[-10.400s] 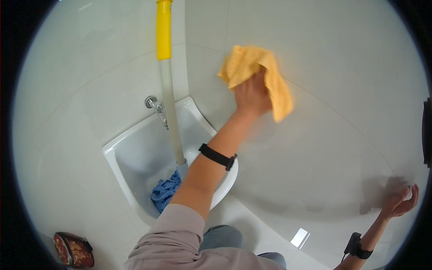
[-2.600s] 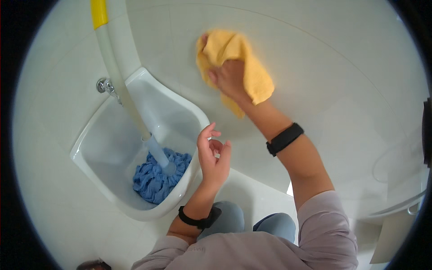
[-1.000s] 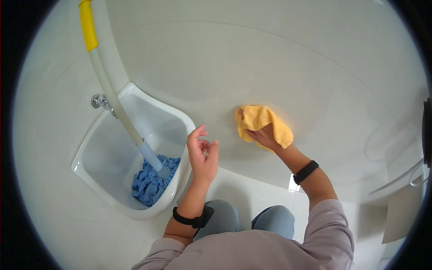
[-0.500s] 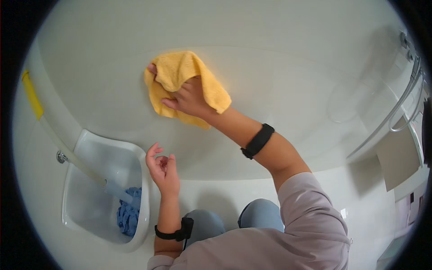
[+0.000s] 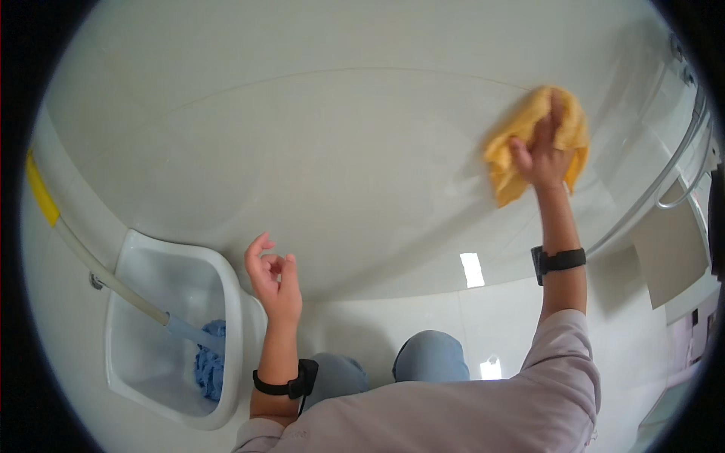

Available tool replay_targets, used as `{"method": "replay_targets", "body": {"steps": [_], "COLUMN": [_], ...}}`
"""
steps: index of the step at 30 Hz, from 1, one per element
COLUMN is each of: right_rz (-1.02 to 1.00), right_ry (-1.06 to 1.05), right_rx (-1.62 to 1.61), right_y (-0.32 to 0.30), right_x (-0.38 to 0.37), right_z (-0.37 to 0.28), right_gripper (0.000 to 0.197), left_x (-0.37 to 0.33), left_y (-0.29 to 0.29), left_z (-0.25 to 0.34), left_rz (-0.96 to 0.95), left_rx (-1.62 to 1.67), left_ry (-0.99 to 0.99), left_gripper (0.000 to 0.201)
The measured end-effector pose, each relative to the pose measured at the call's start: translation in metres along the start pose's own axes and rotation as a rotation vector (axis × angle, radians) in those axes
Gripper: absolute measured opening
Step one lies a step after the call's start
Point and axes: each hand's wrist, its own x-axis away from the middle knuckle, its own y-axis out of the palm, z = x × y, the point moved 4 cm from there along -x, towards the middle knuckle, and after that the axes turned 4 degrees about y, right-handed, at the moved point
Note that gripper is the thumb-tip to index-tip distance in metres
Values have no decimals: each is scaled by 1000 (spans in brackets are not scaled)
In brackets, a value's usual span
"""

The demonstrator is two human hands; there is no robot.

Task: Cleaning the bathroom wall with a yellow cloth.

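My right hand [image 5: 540, 157] presses a yellow cloth [image 5: 504, 155] against the glossy pale wall [image 5: 340, 151], at the right. The cloth is folded over the fingers, so the fingertips are partly hidden; the thumb lies apart on the left side. My left hand [image 5: 276, 278] hovers in the air at the centre left, near the white basin. Its fingers are loosely curled and apart, with nothing in them. Black bands sit around both forearms.
A white basin [image 5: 228, 302] stands at the left, with a mop in it: blue head [image 5: 210, 366], long pole [image 5: 113, 279], yellow grip [image 5: 41, 190]. A shower hose [image 5: 668, 175] hangs at the right beside a grey panel [image 5: 664, 253]. My knees are below, over pale floor tiles.
My right hand has swept the yellow cloth along the wall from the centre left to the right, straightening that arm. My left hand has stayed nearly in place.
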Motion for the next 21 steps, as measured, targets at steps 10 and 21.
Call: {"method": "replay_targets", "body": {"steps": [10,21], "right_rz": [136,135], "right_ry": [450,439], "right_rx": [-26,-95], "right_y": [6,8], "right_x": [11,25], "right_z": [-18,-20], "right_gripper": [71,66], "left_x": [-7,-2], "left_y": [2,26], "left_z": [2,-14], "left_rz": [12,-16], "left_rx": [41,95], "left_ry": [-1,22], "left_gripper": [46,44]}}
